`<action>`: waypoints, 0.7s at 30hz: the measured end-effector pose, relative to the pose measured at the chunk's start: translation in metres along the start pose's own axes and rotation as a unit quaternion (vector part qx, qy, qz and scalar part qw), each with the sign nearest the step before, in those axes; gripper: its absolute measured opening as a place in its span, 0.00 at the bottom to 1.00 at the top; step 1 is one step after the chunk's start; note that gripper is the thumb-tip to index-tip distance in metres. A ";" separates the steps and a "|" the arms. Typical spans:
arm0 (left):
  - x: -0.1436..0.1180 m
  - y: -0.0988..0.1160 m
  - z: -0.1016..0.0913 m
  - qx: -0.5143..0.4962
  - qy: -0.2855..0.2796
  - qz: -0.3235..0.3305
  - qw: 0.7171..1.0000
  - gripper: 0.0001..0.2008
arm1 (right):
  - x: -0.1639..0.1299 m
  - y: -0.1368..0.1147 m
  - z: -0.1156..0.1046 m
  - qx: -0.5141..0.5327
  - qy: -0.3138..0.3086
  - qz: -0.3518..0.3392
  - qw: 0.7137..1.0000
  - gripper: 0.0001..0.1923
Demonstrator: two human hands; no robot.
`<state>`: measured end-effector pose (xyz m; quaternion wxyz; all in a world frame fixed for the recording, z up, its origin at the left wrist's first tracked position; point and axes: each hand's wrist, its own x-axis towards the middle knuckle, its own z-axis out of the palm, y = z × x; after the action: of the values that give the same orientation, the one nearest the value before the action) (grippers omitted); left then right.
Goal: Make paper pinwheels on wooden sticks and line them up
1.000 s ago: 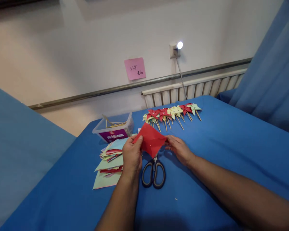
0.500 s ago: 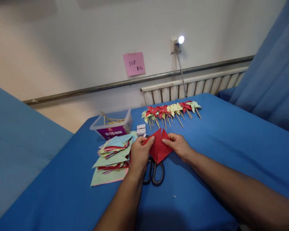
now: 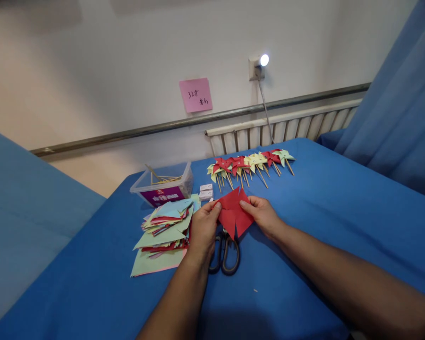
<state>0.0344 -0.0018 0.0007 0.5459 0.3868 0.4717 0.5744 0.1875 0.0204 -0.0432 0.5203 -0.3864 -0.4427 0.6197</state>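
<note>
Between my hands is a square of red paper (image 3: 236, 212), held above the table with slits cut inward from its corners. My left hand (image 3: 204, 226) pinches its left corner, thumb on top. On the right side, my right hand (image 3: 264, 213) grips the paper between thumb and fingers. Black-handled scissors (image 3: 231, 257) lie just below the paper, their blades mostly hidden under it. Beside my left wrist is a stack of coloured paper (image 3: 165, 236) in green, blue, red and yellow sheets.
Several finished paper pinwheels (image 3: 251, 163) on wooden sticks lie in a row at the back. A clear plastic box (image 3: 163, 186) with sticks stands behind the paper stack. Two small white boxes (image 3: 206, 192) sit beside it. A blue cloth (image 3: 304, 274) covers the table.
The red paper is spread flatter, so its slits now gape and a left one shows. My left hand has shifted slightly, and the view has moved a little.
</note>
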 end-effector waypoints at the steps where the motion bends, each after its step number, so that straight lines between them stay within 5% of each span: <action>1: 0.000 0.000 0.001 -0.007 0.003 -0.002 1.000 0.17 | 0.001 0.001 0.000 0.009 0.001 0.001 1.000 0.23; 13: -0.008 0.003 0.010 -0.068 -0.048 -0.042 0.996 0.21 | 0.002 0.000 0.000 0.081 0.032 0.000 0.996 0.19; 21: -0.006 0.001 0.008 -0.029 -0.023 -0.039 0.999 0.21 | -0.001 -0.001 0.001 0.080 0.028 -0.003 0.996 0.19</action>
<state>0.0428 -0.0069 0.0042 0.5898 0.3652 0.4566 0.5570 0.1871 0.0190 -0.0417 0.5636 -0.3594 -0.3776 0.6408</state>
